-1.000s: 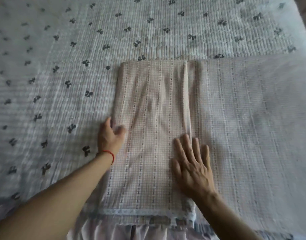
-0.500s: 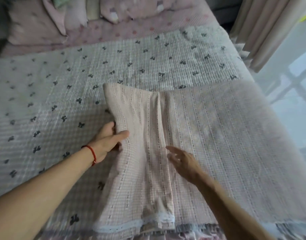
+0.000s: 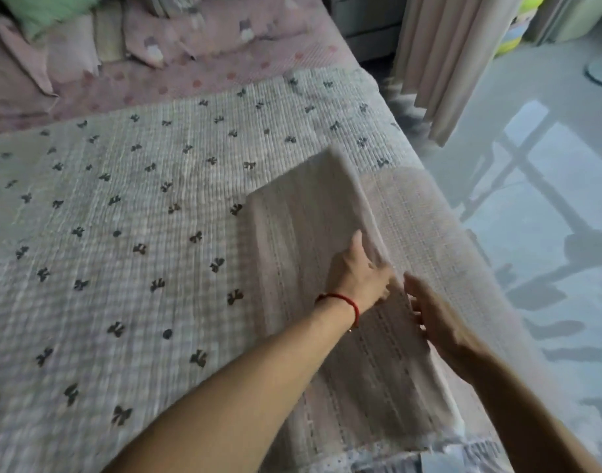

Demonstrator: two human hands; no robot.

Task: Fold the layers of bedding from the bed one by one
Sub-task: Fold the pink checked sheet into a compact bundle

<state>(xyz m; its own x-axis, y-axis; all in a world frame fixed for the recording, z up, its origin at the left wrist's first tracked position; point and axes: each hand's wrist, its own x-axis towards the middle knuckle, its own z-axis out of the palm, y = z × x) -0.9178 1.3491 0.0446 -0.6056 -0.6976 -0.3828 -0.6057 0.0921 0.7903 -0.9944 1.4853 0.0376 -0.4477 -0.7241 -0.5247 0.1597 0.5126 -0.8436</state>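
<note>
Pinching folded blanket — left hand fingers curled.

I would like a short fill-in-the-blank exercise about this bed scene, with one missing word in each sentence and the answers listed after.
1. The left hand, lifting the folded beige checked sheet, wears a thin ____ string bracelet.
2. The quilted cover under the sheet is printed with small dark ____.
3. The right hand is at the sheet's ____ edge.
4. Beside the bed, beige ____ hang down to the floor.

Missing words: red; bows; right; curtains
</note>
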